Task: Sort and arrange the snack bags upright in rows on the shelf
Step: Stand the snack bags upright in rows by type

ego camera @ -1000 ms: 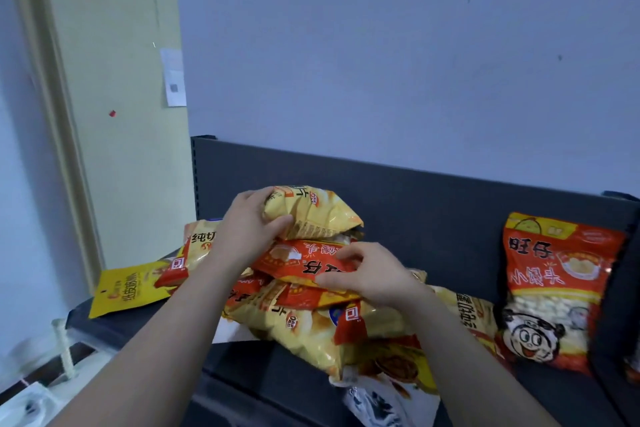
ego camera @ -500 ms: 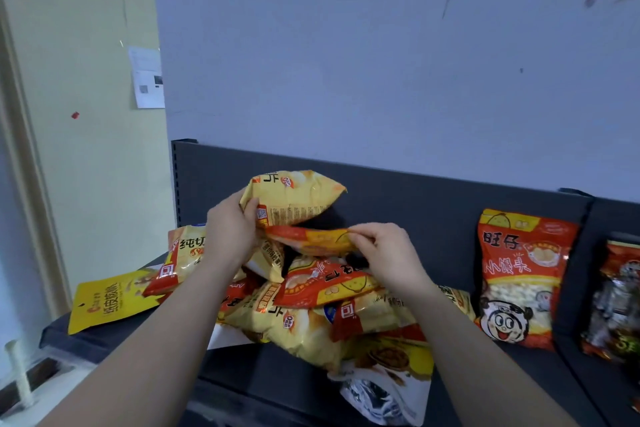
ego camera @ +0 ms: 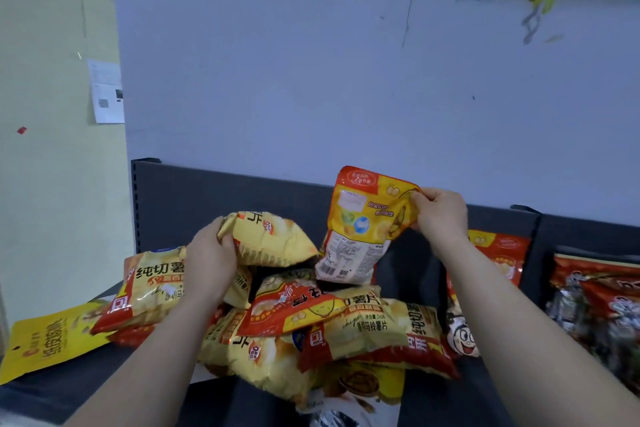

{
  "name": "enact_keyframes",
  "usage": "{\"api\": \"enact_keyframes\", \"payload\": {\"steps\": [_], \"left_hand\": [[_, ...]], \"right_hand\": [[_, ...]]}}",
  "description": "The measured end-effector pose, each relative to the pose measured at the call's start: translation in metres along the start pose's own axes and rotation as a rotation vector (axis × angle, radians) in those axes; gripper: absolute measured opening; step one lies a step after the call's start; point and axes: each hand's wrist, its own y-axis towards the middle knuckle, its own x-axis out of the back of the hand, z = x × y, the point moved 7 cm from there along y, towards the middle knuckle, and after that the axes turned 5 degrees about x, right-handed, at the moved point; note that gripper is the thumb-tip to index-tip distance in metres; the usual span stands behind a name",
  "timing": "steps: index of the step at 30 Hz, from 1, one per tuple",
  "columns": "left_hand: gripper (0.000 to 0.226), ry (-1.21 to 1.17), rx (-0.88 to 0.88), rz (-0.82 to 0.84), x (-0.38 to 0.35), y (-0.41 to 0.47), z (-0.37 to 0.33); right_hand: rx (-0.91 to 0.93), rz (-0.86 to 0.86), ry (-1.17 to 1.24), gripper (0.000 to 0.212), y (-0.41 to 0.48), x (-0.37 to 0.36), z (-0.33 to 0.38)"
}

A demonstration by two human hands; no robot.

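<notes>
A heap of yellow and red chip bags [ego camera: 346, 333] lies on the dark shelf [ego camera: 62, 395]. My left hand [ego camera: 211, 253] grips the end of a yellow chip bag [ego camera: 273, 239] on top of the heap. My right hand [ego camera: 440, 215] pinches the top corner of an orange and red snack bag [ego camera: 360, 225], which hangs upright above the heap with its back side and barcode toward me. Behind my right forearm a red snack bag with a cartoon face [ego camera: 491, 274] stands upright against the shelf's back panel [ego camera: 194, 198].
A flat yellow pouch [ego camera: 52, 343] lies at the shelf's left end. Red and silver bags [ego camera: 602, 305] stand in the compartment at the right, past a divider [ego camera: 533, 246]. A grey wall rises behind the shelf, a cream wall at the left.
My right hand has pulled the orange and red bag out of the heap and lifted it up and to the right. My left hand still holds the yellow bag. The camera tilted up.
</notes>
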Motion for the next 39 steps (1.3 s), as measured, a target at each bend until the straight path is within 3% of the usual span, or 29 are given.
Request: {"api": "enact_keyframes", "payload": {"steps": [2, 7, 12, 14, 17, 19, 23, 27, 30, 31, 34, 36, 39], "left_hand": [[0.021, 0.061, -0.022, 0.017, -0.006, -0.006, -0.007], [0.056, 0.171, 0.039, 0.057, -0.018, -0.009, -0.008], [0.048, 0.035, -0.176, -0.01, -0.014, -0.042, -0.07], [0.047, -0.065, -0.239, 0.134, -0.028, -0.064, -0.099], [0.069, -0.144, -0.271, 0.447, -0.066, -0.103, -0.133], [0.077, -0.214, -0.25, 0.566, -0.088, -0.124, -0.146], [0.076, -0.222, -0.289, 0.658, -0.126, -0.156, -0.161], [0.054, -0.279, -0.282, 0.776, -0.165, -0.195, -0.173], [0.052, -0.309, -0.274, 0.852, -0.189, -0.222, -0.181], [0.054, -0.332, -0.261, 0.897, -0.196, -0.231, -0.183], [0.093, -0.366, -0.231, 1.048, -0.212, -0.259, -0.187], [0.106, -0.336, -0.183, 1.134, -0.225, -0.274, -0.188], [0.093, -0.299, -0.098, 1.12, -0.241, -0.282, -0.182]], "right_hand": [[0.009, -0.026, -0.023, 0.031, 0.004, 0.013, 0.01], [0.085, -0.139, -0.079, 0.031, 0.004, 0.05, 0.047], [0.173, -0.158, -0.122, 0.03, 0.013, 0.075, 0.064], [0.165, -0.161, -0.122, 0.027, 0.015, 0.085, 0.067], [0.139, -0.177, -0.079, 0.026, 0.016, 0.101, 0.066], [0.124, -0.167, -0.04, 0.029, 0.014, 0.115, 0.064], [0.106, -0.125, -0.026, 0.028, 0.0, 0.147, 0.051], [0.06, -0.094, -0.073, 0.022, -0.015, 0.172, 0.02], [-0.003, -0.12, -0.153, 0.016, -0.026, 0.188, -0.015], [-0.012, -0.136, -0.181, 0.019, -0.029, 0.193, -0.026], [-0.052, -0.125, -0.222, 0.032, -0.038, 0.195, -0.058], [-0.124, -0.07, -0.121, 0.034, -0.044, 0.184, -0.077], [-0.238, 0.056, 0.061, 0.021, -0.055, 0.164, -0.103]]}}
